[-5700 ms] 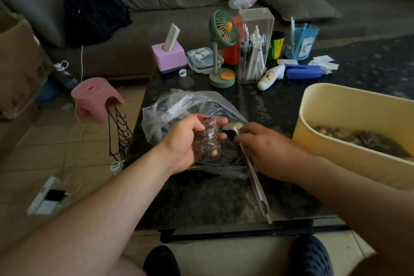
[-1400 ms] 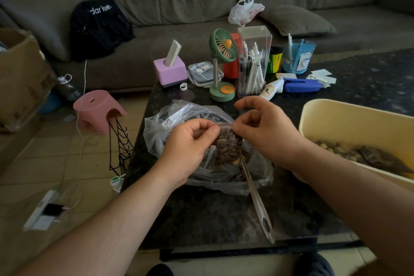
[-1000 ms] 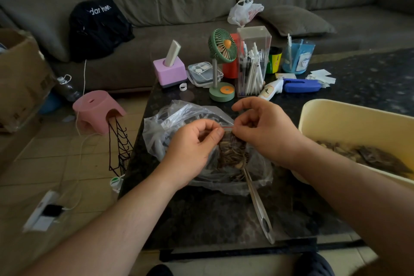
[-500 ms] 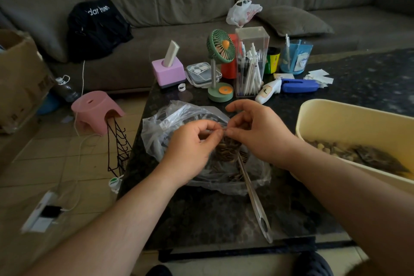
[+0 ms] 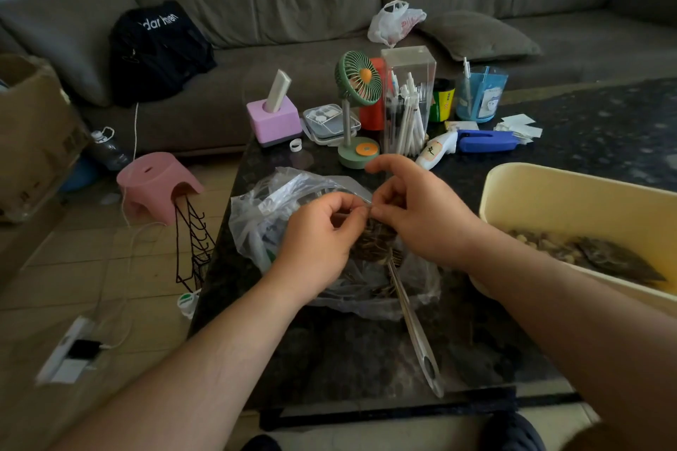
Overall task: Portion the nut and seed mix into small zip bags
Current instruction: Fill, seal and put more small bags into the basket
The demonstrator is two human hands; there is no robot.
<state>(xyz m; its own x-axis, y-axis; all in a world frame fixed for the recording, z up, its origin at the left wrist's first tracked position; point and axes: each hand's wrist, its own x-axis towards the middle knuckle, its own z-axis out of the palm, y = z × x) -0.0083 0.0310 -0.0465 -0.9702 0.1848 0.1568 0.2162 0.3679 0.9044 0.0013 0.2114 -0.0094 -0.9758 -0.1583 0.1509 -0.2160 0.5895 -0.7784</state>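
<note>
Left hand (image 5: pixel 315 242): fingers curled, thumb and forefinger pinching the top edge of the zip bag (image 5: pixel 373 242).
Right hand (image 5: pixel 421 212): fingers bent, pinching the same top edge, fingertips touching the left hand's.
Zip bag: small, clear, filled with seeds, held up between both hands just above the big bag (image 5: pixel 278 209).
Big bag: crumpled clear plastic on the dark surface (image 5: pixel 348 348).
Spoon (image 5: pixel 414 326): lies on the surface, bowl end hidden under the hands, handle toward the near edge.
Tub (image 5: pixel 549 194): yellow, on the right, nut and seed mix (image 5: pixel 586 253) in its bottom.
</note>
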